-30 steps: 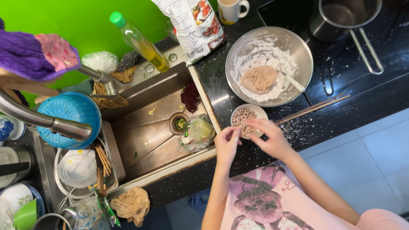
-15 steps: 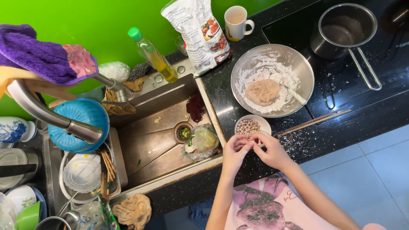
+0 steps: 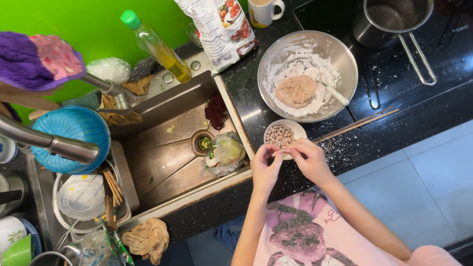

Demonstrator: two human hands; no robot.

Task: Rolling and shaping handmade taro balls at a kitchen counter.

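My left hand (image 3: 265, 171) and my right hand (image 3: 309, 160) meet fingertip to fingertip at the near rim of a small white bowl (image 3: 295, 129) filled with several little tan dough balls (image 3: 280, 136). A tiny bit of dough looks pinched between the fingers of both hands, mostly hidden by them. Just beyond stands a large metal bowl (image 3: 345, 59) holding white flour, a lump of tan dough (image 3: 295, 91) and a white spoon (image 3: 336, 95). A pair of wooden chopsticks (image 3: 359, 123) lies on the black counter (image 3: 394, 133) to the right of the small bowl.
A metal sink (image 3: 167, 157) with food scraps and a plastic bag (image 3: 225, 152) is to the left. Its tap (image 3: 54, 143) juts out above a blue colander (image 3: 71, 133). At the back are an oil bottle (image 3: 157, 47), a flour bag (image 3: 221, 27), a mug (image 3: 263, 11) and a saucepan (image 3: 389, 19).
Both hands stay together at the small bowl's near rim, fingers working slightly. The head view has shifted a little, so everything sits somewhat lower and to the left.
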